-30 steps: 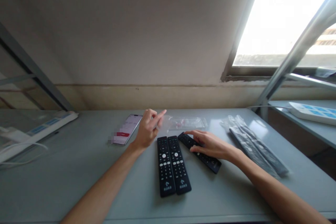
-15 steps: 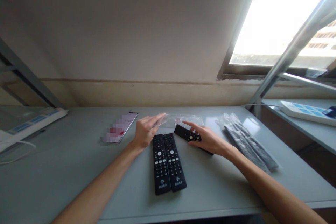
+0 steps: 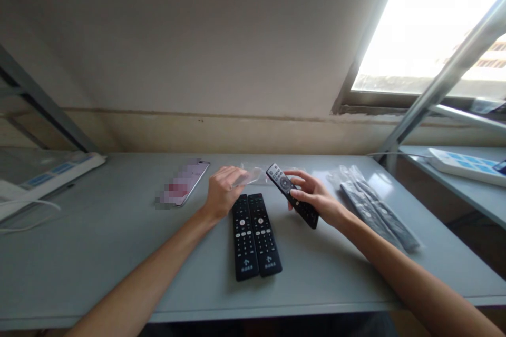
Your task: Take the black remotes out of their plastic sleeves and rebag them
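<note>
My right hand (image 3: 312, 197) is closed round a black remote (image 3: 284, 184), which is tilted up off the desk with its buttons facing me. My left hand (image 3: 223, 189) pinches a clear plastic bag (image 3: 251, 175) behind two other black remotes. Those two, a left one (image 3: 245, 245) and a right one (image 3: 264, 237), lie side by side on the grey desk (image 3: 190, 268), buttons up. To the right of my right hand, more remotes in clear plastic sleeves (image 3: 375, 210) rest on the desk.
A phone (image 3: 187, 184) lies behind and left of my left hand. At the far left is a white power strip (image 3: 59, 181) with a cable; another white strip (image 3: 466, 167) sits on the right-hand desk. Metal posts stand beside the wall and window.
My right hand has lifted and turned its remote, so its button side now shows. My left hand has closed on the plastic bag and gathered it. The view has shifted slightly.
</note>
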The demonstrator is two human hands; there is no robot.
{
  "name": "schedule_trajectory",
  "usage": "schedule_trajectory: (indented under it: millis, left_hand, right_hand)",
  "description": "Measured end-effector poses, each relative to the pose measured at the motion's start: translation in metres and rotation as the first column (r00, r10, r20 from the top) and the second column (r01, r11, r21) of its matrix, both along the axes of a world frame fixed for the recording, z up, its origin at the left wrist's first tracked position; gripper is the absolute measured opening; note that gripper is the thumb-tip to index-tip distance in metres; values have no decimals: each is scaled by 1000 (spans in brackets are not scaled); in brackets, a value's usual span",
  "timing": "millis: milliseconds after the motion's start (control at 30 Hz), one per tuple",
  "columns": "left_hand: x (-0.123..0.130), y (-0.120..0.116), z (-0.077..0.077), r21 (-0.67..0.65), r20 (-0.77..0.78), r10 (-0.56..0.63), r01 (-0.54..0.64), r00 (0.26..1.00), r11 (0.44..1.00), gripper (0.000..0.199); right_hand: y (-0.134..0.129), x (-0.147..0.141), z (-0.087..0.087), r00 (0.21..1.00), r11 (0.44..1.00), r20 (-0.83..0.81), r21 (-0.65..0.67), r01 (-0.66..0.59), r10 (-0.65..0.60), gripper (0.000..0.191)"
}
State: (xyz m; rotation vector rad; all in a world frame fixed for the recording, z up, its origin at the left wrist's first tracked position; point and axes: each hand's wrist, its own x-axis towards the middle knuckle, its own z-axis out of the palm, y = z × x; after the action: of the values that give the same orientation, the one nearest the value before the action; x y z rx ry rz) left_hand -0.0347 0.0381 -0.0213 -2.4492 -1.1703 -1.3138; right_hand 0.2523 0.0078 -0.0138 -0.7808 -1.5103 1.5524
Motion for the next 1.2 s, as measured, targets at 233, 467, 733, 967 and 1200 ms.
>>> schedule_trajectory:
  millis: [233, 467, 733, 967, 1200]
  left_hand:
    - [3, 6, -7, -27, -114, -51, 48, 992, 998, 9]
    - [4, 5, -5, -101, -184, -89, 72, 979, 992, 13]
    - [10, -3, 3, -105, -295, -118, 91, 948, 990, 39]
    - [14, -7, 6, -81, -377, -177, 158, 909, 984, 60]
    - [16, -9, 9, -74, -422, -180, 164, 888, 984, 72]
  right_hand:
    - [-1, 4, 3, 998, 990, -38, -129, -62, 58, 48]
    - [2, 11, 10, 993, 990, 87, -125, -72, 83, 50]
    - [1, 9, 7, 978, 985, 169, -141, -100, 124, 47]
    - [1, 8, 2, 975, 983, 180, -152, -107, 134, 48]
    - [1, 6, 1, 974, 980, 193, -180, -83, 118, 49]
